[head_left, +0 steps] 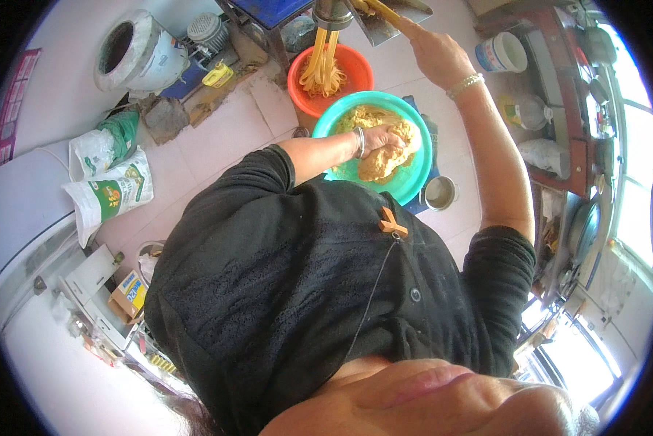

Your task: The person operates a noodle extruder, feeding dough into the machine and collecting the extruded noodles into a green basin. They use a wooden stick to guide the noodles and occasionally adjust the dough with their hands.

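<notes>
My left hand (382, 139) is sunk into a lump of yellow dough (382, 166) in a teal basin (422, 174), its fingers curled round the dough. Further up and to the right, my right hand (440, 59) grips a wooden stick (382, 10), which reaches over a metal tray (385, 29) at the top edge. Beside the tray, thick yellow noodles (322, 69) hang from a round metal nozzle (332, 13). They drop into an orange-red basin (366, 67) just behind the teal one. More crumbly dough lies in the teal basin.
A metal pot (441, 193) stands on the floor right of the teal basin. A white bucket (507, 52) and a plastic jug (531, 112) are by the shelving at right. To the left are a large drum-shaped machine (141, 54), a motor (207, 29) and printed bags (119, 185).
</notes>
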The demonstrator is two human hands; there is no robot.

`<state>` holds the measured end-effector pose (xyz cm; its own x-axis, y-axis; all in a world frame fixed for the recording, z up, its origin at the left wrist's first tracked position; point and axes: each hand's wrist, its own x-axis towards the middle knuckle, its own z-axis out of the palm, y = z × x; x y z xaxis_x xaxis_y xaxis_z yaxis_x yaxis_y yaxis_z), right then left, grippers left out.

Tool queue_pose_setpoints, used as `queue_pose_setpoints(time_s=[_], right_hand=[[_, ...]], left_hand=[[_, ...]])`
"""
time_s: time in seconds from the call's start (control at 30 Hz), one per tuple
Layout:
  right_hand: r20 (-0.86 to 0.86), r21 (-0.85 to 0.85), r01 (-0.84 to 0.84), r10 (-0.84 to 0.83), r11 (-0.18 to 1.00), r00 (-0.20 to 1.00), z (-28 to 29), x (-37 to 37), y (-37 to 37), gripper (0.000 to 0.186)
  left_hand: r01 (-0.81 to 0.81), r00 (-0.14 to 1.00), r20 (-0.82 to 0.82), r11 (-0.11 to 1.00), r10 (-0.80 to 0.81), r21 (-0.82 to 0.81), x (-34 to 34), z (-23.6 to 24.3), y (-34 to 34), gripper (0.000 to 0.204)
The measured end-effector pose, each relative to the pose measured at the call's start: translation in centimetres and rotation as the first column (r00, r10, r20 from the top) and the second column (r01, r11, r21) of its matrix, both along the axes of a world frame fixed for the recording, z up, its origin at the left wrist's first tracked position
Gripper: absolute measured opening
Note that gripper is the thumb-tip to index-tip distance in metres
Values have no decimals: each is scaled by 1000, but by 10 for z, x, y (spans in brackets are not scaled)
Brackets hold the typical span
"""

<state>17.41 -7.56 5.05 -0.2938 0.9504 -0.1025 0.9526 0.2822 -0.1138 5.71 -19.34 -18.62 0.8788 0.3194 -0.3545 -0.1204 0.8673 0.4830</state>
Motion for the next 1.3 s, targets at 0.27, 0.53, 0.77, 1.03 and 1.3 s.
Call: queue_pose_setpoints(time_s=[0.27,0.53,0.77,1.03,1.3], right_hand=[[180,-182,96,-63,979,982,8,-3,12,60],[80,-54,36,-32,998,996,5,-9,10,65],[-111,-153,130,-148,980,983,27,-10,0,55],[-123,-36,226,-229,973,966,-13,20,19,57],[-5,-103,174,-175,979,985,-3,-27,14,67]], left_hand=[[10,998,-67,993,-2,114,15,-35,1,45],[48,997,64,999,-50,25,10,-17,10,48],[-25,997,-71,1000,26,11,12,-36,8,41],[-42,996,-82,997,47,66,9,-27,13,36],[-67,997,-39,983,61,-172,4,-59,-1,26]])
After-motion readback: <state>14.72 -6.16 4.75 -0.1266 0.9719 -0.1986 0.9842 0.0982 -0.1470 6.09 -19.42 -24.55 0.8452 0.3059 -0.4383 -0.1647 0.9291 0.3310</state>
